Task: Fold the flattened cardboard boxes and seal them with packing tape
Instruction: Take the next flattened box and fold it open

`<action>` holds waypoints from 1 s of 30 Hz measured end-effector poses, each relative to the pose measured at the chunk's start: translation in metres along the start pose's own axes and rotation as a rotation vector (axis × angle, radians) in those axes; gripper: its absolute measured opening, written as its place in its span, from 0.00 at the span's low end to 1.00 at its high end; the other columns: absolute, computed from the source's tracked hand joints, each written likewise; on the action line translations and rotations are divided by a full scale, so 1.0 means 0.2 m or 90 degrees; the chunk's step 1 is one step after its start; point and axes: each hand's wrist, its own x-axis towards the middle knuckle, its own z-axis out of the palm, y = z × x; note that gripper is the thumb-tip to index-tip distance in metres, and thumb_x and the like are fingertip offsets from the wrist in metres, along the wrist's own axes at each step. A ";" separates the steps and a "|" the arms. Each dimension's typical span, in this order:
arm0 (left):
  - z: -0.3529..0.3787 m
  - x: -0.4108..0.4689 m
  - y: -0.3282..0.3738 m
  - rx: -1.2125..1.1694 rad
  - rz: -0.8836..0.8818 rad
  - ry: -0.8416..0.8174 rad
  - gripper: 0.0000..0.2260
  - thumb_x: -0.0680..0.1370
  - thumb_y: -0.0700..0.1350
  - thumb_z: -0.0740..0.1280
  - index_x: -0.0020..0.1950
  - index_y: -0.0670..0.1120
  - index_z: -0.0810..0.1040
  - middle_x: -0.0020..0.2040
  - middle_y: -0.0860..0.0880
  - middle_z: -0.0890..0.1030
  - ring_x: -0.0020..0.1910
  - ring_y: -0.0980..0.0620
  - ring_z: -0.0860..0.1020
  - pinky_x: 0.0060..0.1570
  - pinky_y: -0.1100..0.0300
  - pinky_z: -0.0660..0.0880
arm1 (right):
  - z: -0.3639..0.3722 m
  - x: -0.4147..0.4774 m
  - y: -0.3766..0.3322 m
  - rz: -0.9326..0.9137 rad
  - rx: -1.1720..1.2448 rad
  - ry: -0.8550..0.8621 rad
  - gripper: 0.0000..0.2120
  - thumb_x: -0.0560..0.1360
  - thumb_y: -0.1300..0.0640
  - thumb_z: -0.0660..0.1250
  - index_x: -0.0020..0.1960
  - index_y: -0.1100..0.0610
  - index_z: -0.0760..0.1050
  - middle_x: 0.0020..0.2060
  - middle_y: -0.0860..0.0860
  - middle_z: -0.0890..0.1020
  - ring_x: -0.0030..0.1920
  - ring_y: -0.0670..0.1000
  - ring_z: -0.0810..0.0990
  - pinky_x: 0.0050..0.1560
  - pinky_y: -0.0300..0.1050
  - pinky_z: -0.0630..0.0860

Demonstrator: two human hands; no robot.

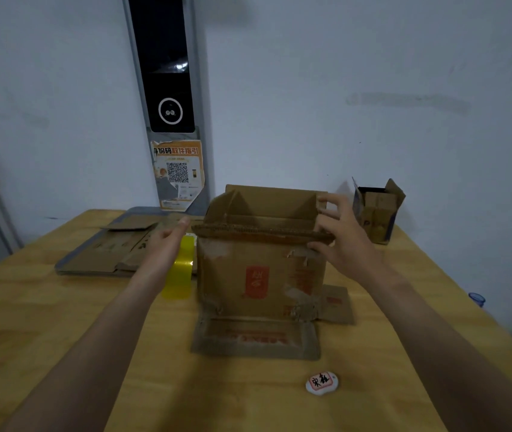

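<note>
Cardboard box (257, 275) stands upright near the middle of the table (61, 322), squared open. Its upper flaps are raised, and its near and right lower flaps lie splayed flat on the wood.

**Hand positions**
- The right hand (342, 241) grips the upper right corner of the box. The thumb is on the near face and the fingers are curled at the right end flap.
- The left hand (167, 244) is flat with straight fingers and holds nothing. It is just beside the upper left edge of the box. Contact with the box cannot be confirmed.

**Step in hand (judged): closing the upper flaps**
1. Steady the box at both top corners so the walls stay square.
2. Fold the two short end flaps inward first.
3. Fold the long flaps over them until their edges meet along the centre.
4. Press along the creases. The board looks worn and torn at the near edge, so it may bend away from the scored line.

**Nearby items**
- The packing tape roll (182, 269), yellow, stands just left of the box, within reach of the left hand.
- More flattened cardboard (108, 251) lies on a grey tray (58, 271) at the rear left.
- A small box (376, 213) stands at the rear right.
- A white pebble (321, 382) lies on the near side of the table.
</note>
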 end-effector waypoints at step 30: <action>0.10 0.00 -0.15 -0.083 -0.057 -0.039 0.26 0.73 0.54 0.78 0.64 0.43 0.75 0.55 0.45 0.81 0.51 0.47 0.81 0.40 0.56 0.76 | 0.14 -0.19 0.02 0.152 0.437 0.035 0.10 0.75 0.41 0.70 0.43 0.47 0.78 0.46 0.48 0.85 0.47 0.48 0.84 0.45 0.39 0.79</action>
